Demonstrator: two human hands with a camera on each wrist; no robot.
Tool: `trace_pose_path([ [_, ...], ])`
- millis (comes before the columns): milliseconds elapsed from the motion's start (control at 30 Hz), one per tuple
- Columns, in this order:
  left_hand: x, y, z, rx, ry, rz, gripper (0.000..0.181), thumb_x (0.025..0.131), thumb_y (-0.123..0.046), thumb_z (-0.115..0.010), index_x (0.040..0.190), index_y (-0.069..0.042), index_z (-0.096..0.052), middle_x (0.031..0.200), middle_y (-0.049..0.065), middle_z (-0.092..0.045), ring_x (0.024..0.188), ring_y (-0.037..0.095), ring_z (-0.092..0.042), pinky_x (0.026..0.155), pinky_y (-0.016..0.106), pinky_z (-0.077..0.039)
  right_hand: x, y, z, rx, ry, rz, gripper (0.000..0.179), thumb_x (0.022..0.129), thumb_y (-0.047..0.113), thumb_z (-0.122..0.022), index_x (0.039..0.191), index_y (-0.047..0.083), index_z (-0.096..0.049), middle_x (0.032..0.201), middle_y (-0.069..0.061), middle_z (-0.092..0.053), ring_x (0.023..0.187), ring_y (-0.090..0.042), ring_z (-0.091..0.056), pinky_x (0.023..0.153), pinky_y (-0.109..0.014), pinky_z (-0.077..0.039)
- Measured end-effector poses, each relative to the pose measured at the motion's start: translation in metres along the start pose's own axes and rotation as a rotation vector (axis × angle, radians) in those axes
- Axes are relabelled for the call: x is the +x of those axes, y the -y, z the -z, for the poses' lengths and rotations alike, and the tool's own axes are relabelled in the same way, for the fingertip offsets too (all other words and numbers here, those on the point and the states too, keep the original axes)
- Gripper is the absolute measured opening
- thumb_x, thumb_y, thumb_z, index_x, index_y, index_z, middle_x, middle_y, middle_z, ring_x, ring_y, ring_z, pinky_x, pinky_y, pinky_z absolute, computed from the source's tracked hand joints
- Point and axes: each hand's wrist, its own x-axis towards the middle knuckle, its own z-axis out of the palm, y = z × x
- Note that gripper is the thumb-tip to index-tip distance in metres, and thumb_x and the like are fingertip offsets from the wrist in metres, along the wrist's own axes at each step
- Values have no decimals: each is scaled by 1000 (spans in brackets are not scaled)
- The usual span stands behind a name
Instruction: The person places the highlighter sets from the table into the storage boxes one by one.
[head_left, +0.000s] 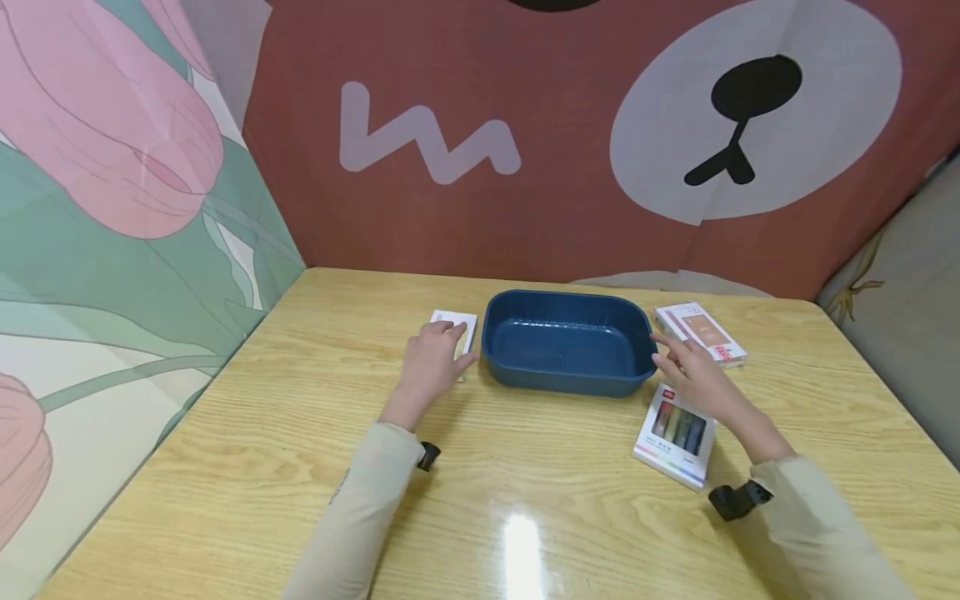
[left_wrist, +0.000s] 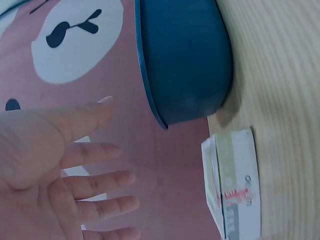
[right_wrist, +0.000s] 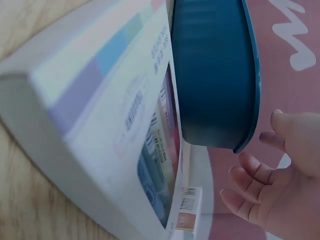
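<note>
A dark blue rectangular basin (head_left: pixel 570 382) stands on the table between my hands. My left hand (head_left: pixel 433 354), fingers spread, hovers over a small white box (head_left: pixel 452 317) left of the basin; the hand partly hides it. In the left wrist view the palm shows bare, and the box (left_wrist: pixel 240 190) lies on the table below the basin wall (left_wrist: pixel 185 65). My right hand (head_left: pixel 697 379) hangs by the basin's right end with loosely bent fingers and holds nothing. Beneath it lies a white box with a window showing coloured sticks (head_left: pixel 678 429).
A white and pink box (head_left: pixel 701 332) lies at the back right, beyond my right hand. The wooden table (head_left: pixel 300 483) meets a printed cloth backdrop (head_left: pixel 465 225) at its far edge. Flower-patterned cloth (head_left: pixel 97 275) stands on the left.
</note>
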Motion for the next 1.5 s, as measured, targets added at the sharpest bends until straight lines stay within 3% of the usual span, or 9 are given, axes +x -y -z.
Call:
trace_pose_path([
  [167,1,9,1,-53,-29,23,49,79,-31,-68,116,0,-59,115,19,-55,107,34,-48,79,47,-44,4,-8,0,91,-5,-32,37,95,11,-44,123,-12,-42,69,-7,-45,60,-16,-39,53,-27,-34],
  [433,8,22,-6,-192,-31,50,58,76,-24,-72,116,13,-52,111,28,-53,105,38,-49,89,40,-40,6,-21,0,284,-54,-67,38,93,5,-46,125,-15,-38,81,-21,-54,67,-12,-47,53,-26,-43],
  [667,13,28,-13,-184,80,112,66,77,-32,-70,119,14,-48,107,29,-53,102,39,-49,88,41,-39,11,-28,-2,431,-33,-125,42,93,6,-46,129,-13,-33,77,-16,-54,63,-13,-51,52,-28,-45],
  [833,17,31,-17,-166,139,144,53,77,-38,-68,99,10,-58,88,23,-57,86,35,-55,79,41,-44,14,-30,-3,441,-25,-170,47,94,11,-47,132,-11,-31,77,-10,-56,64,-13,-51,52,-26,-45],
  [967,21,33,-21,-173,178,193,47,76,-41,-68,78,4,-54,72,15,-54,69,28,-53,68,38,-45,16,-29,-3,457,-5,-209,49,94,15,-47,133,-10,-30,76,-7,-56,65,-15,-51,53,-28,-45],
  [1200,27,32,-24,-213,310,287,44,76,-41,-68,73,0,-51,70,9,-49,64,22,-46,63,34,-43,18,-26,-3,505,5,-269,50,93,15,-48,134,-9,-30,76,-8,-55,65,-14,-52,56,-29,-48],
  [1300,28,31,-24,-184,336,300,45,76,-42,-68,73,0,-53,71,10,-51,65,21,-46,65,34,-44,18,-25,-5,550,3,-285,51,93,13,-49,134,-10,-29,77,-6,-56,64,-14,-53,57,-29,-49],
  [1400,29,30,-25,-166,354,313,46,75,-43,-69,76,1,-55,73,10,-52,67,21,-47,67,35,-44,20,-25,-5,636,13,-307,52,92,12,-50,134,-11,-28,75,-2,-57,62,-12,-54,56,-26,-48],
  [1500,29,29,-25,-164,372,318,47,75,-42,-70,82,3,-57,75,11,-53,67,21,-47,66,34,-44,22,-27,-4,811,52,-372,53,92,9,-50,136,-7,-25,70,2,-57,60,-10,-53,54,-24,-47],
])
